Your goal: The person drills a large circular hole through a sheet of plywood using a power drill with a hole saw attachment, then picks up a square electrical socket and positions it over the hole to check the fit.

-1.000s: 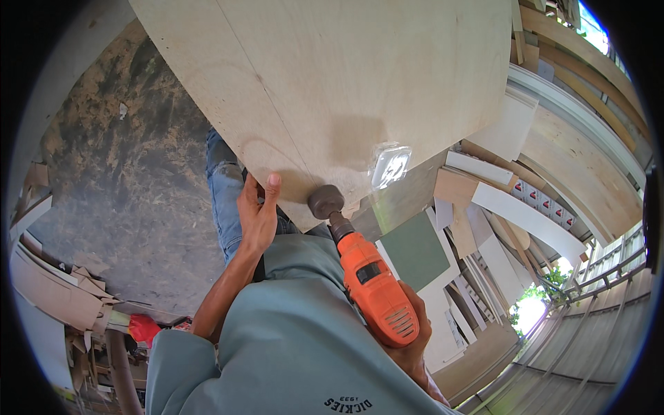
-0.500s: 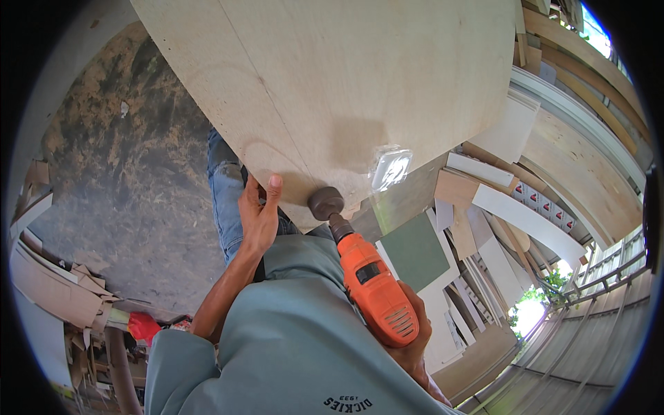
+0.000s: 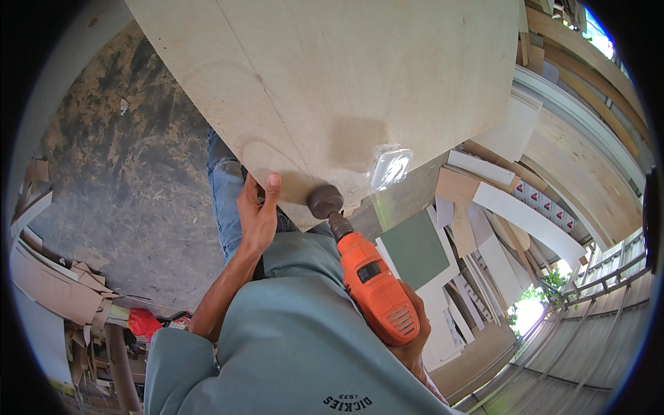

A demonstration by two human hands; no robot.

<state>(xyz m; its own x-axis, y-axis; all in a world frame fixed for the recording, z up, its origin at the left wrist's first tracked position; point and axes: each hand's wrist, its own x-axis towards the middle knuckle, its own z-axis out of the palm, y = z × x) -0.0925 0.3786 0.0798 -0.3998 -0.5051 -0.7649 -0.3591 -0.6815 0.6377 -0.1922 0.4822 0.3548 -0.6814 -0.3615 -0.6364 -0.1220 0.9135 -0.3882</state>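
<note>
The right hand (image 3: 417, 332), partly hidden, wraps around an orange power drill (image 3: 377, 290), its hole saw (image 3: 324, 202) at the near corner of a plywood sheet (image 3: 387, 76). The left hand (image 3: 256, 220) clasps the sheet's left edge beside that corner, thumb on top.

On the front of the grey-green shirt (image 3: 277, 332) there is a dark print (image 3: 347, 404): one curved word, with a small number above it, both seen upside down. Among the stacked boards (image 3: 508, 213), a pale strip (image 3: 545, 205) carries repeated red marks, too small for reading.
</note>
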